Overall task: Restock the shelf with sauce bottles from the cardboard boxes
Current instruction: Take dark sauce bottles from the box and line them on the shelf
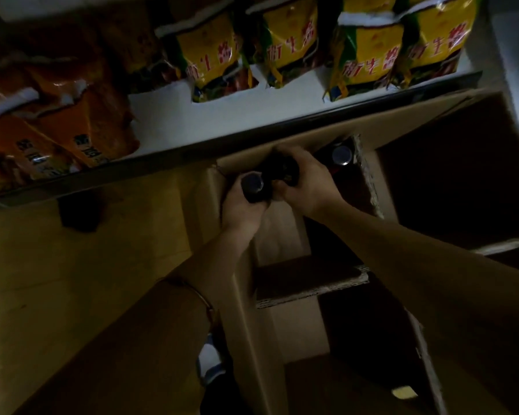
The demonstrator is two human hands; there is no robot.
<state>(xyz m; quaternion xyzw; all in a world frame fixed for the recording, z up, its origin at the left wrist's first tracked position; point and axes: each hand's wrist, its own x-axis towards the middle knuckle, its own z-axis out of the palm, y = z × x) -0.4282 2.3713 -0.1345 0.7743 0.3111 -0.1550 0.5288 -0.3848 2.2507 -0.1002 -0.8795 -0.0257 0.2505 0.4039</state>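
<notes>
An open cardboard box (237,298) with corrugated dividers (309,287) stands below the shelf edge. At its far end my left hand (241,206) grips a dark sauce bottle (253,187) by the body, its round cap facing me. Beside it my right hand (304,182) curls round a second dark bottle (282,169). A third bottle's shiny cap (342,154) shows in the far compartment, just right of my right hand. The scene is dim and the bottles' labels are hard to see.
A white shelf (222,121) above the box carries yellow snack bags (369,52) on the right and orange bags (57,121) on the left. A second open box (450,175) lies to the right. A closed carton top (72,265) sits to the left.
</notes>
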